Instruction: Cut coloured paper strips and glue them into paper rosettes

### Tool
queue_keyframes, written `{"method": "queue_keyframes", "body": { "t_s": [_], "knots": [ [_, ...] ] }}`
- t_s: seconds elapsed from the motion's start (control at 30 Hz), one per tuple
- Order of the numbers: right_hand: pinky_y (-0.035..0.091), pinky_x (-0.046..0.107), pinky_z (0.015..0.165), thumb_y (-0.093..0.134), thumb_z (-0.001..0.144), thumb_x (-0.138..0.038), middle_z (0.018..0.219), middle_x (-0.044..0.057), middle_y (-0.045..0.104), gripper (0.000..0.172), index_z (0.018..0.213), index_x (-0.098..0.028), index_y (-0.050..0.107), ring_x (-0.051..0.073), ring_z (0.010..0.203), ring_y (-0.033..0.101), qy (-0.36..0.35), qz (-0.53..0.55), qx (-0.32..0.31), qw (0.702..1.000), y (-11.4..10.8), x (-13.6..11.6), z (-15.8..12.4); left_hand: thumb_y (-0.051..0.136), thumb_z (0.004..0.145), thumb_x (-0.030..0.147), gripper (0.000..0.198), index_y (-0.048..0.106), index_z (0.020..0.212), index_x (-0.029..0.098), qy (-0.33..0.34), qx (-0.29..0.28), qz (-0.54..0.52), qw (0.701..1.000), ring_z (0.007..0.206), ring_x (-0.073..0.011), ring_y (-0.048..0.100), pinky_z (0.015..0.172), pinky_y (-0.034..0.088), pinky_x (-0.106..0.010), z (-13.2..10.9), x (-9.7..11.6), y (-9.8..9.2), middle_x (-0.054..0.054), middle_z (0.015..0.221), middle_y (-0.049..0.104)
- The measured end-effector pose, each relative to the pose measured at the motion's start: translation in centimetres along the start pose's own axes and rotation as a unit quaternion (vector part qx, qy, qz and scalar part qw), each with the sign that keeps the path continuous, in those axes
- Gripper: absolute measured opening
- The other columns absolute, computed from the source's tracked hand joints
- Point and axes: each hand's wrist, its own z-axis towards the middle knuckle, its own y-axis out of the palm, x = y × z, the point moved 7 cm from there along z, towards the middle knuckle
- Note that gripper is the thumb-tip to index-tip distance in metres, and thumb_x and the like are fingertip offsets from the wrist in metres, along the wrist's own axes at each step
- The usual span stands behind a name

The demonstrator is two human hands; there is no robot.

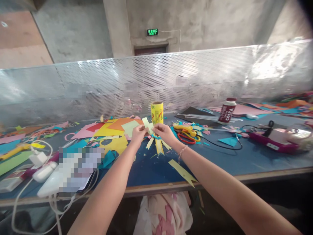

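My left hand (140, 133) and my right hand (163, 132) pinch a small pale green paper piece (147, 123) between fingertips, just above the table. Just below them lies a paper ornament with pale yellow notched strips (158, 146) and a blue part, partly hidden by the hands. Close behind the hands stands a yellow printed roll (157, 111), upright with an open top. A loose pale strip (183, 172) with a notched end lies near the front edge, below my right wrist.
Coloured paper sheets (107, 129) lie to the left, near a phone (83, 169) and white cables. On the right are red-handled scissors (189, 139), a yellow tool (187, 129), a maroon bottle (227, 111) and a purple device (274, 143). A perforated metal screen (97, 86) stands behind.
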Motion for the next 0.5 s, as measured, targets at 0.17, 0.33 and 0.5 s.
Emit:
{"method": "queue_keyframes", "body": {
  "t_s": [0.17,0.33,0.5],
  "knots": [
    [0.035,0.024,0.05,0.059,0.07,-0.047,0.058,-0.004,0.048,0.029,0.07,-0.018,0.054,0.008,0.051,0.041,0.005,0.004,0.028,1.0,-0.3,0.1,-0.2,0.064,0.07,0.028,0.019,0.066,0.081,0.013,0.024,0.001,0.087,0.996,0.059,-0.0141,0.062,0.059,0.053,-0.027,-0.2,0.4,-0.1,-0.004,0.073,0.068],
    [0.035,0.024,0.05,0.059,0.071,-0.047,0.058,-0.003,0.048,0.029,0.071,-0.018,0.055,0.008,0.052,0.041,0.001,0.014,0.027,1.0,-0.3,-0.1,-0.4,0.062,0.071,0.034,0.022,0.064,0.069,0.013,0.051,-0.024,0.13,0.99,0.055,-0.0127,0.057,0.055,0.052,-0.025,-0.4,0.6,0.4,-0.001,0.061,0.061],
    [0.036,0.024,0.051,0.057,0.073,-0.047,0.057,-0.003,0.048,0.029,0.07,-0.018,0.055,0.009,0.052,0.042,0.004,0.016,0.027,1.0,-0.3,-0.1,-0.5,0.063,0.072,0.034,0.029,0.069,0.092,0.013,0.067,-0.075,0.147,0.984,0.057,-0.0125,0.059,0.055,0.051,-0.025,-0.4,0.4,1.2,-0.004,0.072,0.067]
  ]
}}
